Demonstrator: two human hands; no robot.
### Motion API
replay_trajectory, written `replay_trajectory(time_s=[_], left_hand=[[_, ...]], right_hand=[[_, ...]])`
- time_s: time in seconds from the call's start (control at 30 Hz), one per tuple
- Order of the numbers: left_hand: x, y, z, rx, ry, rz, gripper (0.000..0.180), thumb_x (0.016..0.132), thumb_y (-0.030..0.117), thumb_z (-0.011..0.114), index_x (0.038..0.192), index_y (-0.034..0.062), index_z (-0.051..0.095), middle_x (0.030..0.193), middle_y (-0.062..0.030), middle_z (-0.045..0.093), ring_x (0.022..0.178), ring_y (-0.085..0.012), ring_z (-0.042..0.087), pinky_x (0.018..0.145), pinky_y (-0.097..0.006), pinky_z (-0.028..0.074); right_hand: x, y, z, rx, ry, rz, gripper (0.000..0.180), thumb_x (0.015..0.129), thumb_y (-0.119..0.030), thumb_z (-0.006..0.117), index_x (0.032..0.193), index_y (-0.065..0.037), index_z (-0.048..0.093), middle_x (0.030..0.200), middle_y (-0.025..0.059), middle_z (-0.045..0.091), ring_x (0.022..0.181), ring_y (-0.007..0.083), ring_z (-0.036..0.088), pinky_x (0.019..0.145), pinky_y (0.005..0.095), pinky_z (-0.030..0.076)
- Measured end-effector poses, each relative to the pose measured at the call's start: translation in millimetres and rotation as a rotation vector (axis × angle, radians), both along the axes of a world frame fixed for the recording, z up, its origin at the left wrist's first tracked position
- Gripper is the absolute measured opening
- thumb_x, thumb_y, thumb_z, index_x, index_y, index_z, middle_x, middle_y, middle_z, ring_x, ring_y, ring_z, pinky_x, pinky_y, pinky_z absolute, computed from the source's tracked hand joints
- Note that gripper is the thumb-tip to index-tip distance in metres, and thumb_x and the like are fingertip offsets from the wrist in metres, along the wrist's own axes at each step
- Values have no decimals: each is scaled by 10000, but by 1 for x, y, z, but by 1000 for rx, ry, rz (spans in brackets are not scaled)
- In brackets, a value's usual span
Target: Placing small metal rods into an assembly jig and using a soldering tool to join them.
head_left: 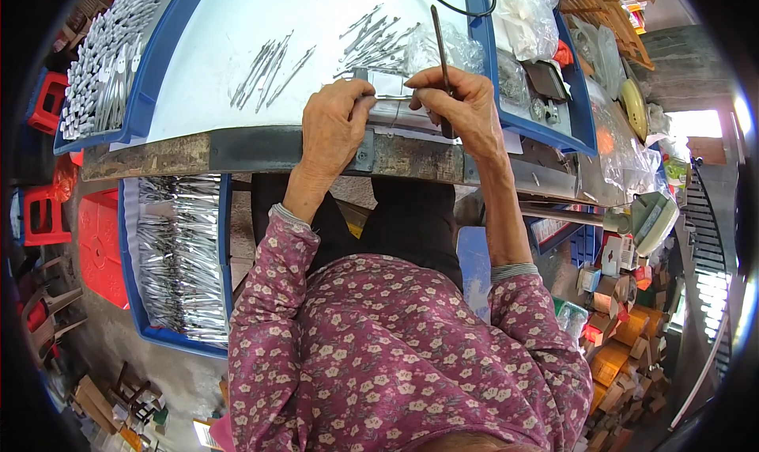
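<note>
My left hand (334, 124) rests at the near edge of the white work board (221, 49) and pinches a thin metal piece (387, 98) lying flat on it. My right hand (458, 104) is closed around a slim dark rod-shaped tool (439, 41) that points away from me, its lower end touching the same metal piece. Two loose heaps of thin grey metal pins (273, 64) lie on the board beyond my hands.
A blue tray rim (150, 88) frames the board. A rack of metal parts (103, 56) stands at far left. Below left sits a blue crate of shiny metal pieces (178, 254). Plastic bags (526, 13) and small boxes (624, 325) crowd the right.
</note>
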State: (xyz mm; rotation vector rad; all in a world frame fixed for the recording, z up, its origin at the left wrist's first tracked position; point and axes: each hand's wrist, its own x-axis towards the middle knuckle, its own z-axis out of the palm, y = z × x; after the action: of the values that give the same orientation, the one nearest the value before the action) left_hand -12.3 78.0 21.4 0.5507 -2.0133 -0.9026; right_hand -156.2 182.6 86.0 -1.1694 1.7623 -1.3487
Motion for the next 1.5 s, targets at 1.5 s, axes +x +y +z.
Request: replay_trajectory(time_s=[1.5], left_hand=[[-2,0,-1,-60,-24,-5,53,756,67,607,801,50,587,702,-99,535,677,-282,519,621,-373,388]], right_hand=[[10,6,-15,-107,518,-109,285,776,-26,635,1042,-39,532,727,124,589,568,177,550,532,291,440]])
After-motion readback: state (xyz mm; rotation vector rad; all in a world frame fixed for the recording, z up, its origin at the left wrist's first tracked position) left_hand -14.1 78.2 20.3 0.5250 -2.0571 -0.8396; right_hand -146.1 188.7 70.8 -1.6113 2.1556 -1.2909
